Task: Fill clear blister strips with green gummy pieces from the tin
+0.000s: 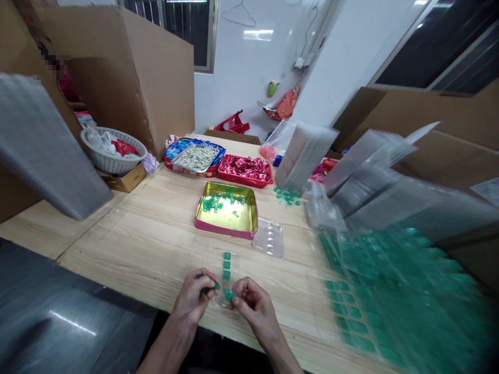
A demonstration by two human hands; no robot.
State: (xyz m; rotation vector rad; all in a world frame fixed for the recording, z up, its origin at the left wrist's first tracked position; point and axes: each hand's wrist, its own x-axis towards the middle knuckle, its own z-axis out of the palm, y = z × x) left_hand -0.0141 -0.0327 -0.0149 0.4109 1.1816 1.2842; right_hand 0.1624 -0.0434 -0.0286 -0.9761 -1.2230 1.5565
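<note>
My left hand (197, 293) is closed around small green pieces, one of them showing at the fingertips. Thumb and fingers of my right hand (251, 301) pinch another green piece (229, 295) at the near end of a clear plastic tray (234, 262). Farther up that tray, several green pieces (226, 265) sit in a single row. Just beyond stands a gold-lined tin (239, 223) with a pink outside, loose green pieces (213, 202) scattered in it. A second clear tray (268, 238) lies against the tin's right side.
Filled clear trays of green pieces (390, 291) are piled at right, below stacked clear trays (374, 176). A red basket (268, 179) of red packets and a blue tin (169, 156) stand behind. Loose green pieces (286, 196) lie rear right; a white basket (105, 165) stands left.
</note>
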